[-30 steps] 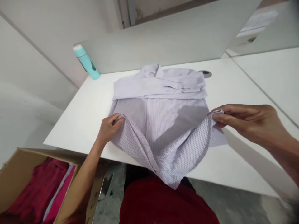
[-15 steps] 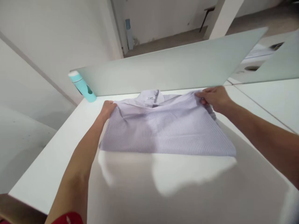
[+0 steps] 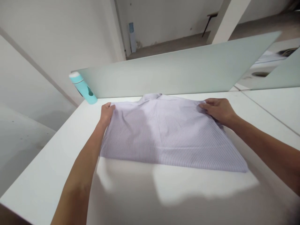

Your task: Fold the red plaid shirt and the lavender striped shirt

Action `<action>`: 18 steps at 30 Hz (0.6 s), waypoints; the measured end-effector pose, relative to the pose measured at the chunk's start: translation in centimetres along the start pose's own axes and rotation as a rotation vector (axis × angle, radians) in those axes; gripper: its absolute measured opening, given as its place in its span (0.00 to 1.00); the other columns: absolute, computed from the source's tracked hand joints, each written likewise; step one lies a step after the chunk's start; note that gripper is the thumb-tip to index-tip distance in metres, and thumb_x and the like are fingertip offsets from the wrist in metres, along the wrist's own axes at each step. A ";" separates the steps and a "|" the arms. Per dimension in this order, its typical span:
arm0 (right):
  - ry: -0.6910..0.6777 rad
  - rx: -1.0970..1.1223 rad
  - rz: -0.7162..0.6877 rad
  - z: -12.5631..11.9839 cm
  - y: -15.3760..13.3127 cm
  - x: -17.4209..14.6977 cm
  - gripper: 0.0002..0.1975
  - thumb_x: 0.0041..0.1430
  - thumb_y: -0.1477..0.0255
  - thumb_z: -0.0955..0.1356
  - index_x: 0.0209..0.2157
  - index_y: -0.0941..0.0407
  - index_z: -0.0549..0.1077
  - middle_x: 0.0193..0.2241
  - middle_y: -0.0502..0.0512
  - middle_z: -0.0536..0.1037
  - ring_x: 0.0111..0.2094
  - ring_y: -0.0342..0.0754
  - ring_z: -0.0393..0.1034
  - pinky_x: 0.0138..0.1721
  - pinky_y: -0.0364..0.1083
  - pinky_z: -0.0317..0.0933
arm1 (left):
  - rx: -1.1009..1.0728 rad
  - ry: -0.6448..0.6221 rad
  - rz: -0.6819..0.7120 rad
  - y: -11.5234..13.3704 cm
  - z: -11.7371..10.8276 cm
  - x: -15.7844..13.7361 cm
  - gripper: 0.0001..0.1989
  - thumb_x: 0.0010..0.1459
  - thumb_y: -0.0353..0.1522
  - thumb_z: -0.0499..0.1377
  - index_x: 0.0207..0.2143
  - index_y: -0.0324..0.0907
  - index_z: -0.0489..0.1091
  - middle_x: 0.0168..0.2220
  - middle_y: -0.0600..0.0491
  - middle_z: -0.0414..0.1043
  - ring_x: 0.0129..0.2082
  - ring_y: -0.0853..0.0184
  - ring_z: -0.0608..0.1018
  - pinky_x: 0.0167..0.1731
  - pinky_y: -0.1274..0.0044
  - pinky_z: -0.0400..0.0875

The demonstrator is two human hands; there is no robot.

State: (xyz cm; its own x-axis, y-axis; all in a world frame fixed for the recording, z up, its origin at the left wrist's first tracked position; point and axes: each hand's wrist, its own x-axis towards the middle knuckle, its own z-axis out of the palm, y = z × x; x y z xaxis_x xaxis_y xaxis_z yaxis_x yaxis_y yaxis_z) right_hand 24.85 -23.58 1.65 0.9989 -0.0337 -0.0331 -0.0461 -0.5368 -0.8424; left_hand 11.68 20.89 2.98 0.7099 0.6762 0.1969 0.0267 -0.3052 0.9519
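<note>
A pale lilac shirt [image 3: 161, 134] with fine dark stripes is stretched between my two hands above the white table. Its collar is at the far edge, towards the glass panel, and a straight fold forms the near edge. My left hand [image 3: 107, 113] pinches the far left corner, thumb on top. At the far right corner my right hand [image 3: 217, 109] grips the cloth between thumb and fingers. Some layered fabric hangs below that hand, partly hidden. The inside of the collar is out of sight.
A frosted glass panel [image 3: 159, 76] runs along the back of the white table [image 3: 53, 162]. By its left end stands a turquoise bottle [image 3: 84, 89] with a white cap. Beyond the panel are a water dispenser [image 3: 132, 39] and a pillar [image 3: 229, 20].
The shirt's far edge has come up over the collar opening, hiding the label. The near fold has slid closer to me, most at the right. Both hands keep their grip.
</note>
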 end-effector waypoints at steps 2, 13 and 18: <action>-0.001 0.010 -0.002 0.0 -0.2 -0.4 0.08 0.59 0.75 0.70 0.26 0.58 0.72 0.19 0.47 0.63 0.24 0.41 0.54 0.28 0.46 0.47 | -0.087 0.023 0.101 0.2 0.0 -0.1 0.10 0.54 0.31 0.62 0.24 0.43 0.61 0.23 0.60 0.56 0.25 0.73 0.60 0.26 0.80 0.55; -0.013 -0.064 -0.024 -0.1 0.3 -0.2 0.15 0.60 0.75 0.71 0.21 0.57 0.68 0.17 0.46 0.62 0.24 0.42 0.54 0.29 0.46 0.49 | 0.016 0.087 -0.093 -1.9 0.6 0.5 0.13 0.51 0.28 0.61 0.21 0.44 0.58 0.20 0.61 0.52 0.23 0.72 0.57 0.25 0.78 0.50; 0.040 0.083 -0.040 -0.2 0.0 -0.4 0.08 0.61 0.76 0.69 0.26 0.57 0.71 0.19 0.46 0.62 0.23 0.41 0.52 0.27 0.45 0.46 | -0.080 0.092 0.054 -0.3 1.1 1.8 0.13 0.54 0.29 0.60 0.23 0.44 0.58 0.22 0.60 0.54 0.24 0.72 0.58 0.26 0.79 0.53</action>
State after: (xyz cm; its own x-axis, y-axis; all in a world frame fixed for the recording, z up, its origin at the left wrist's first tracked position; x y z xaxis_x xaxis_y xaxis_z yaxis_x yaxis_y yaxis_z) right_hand 24.47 -23.71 1.75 0.9986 -0.0475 0.0217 -0.0030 -0.4670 -0.8843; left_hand 13.72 21.48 2.77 0.6414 0.7198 0.2655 -0.0688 -0.2906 0.9544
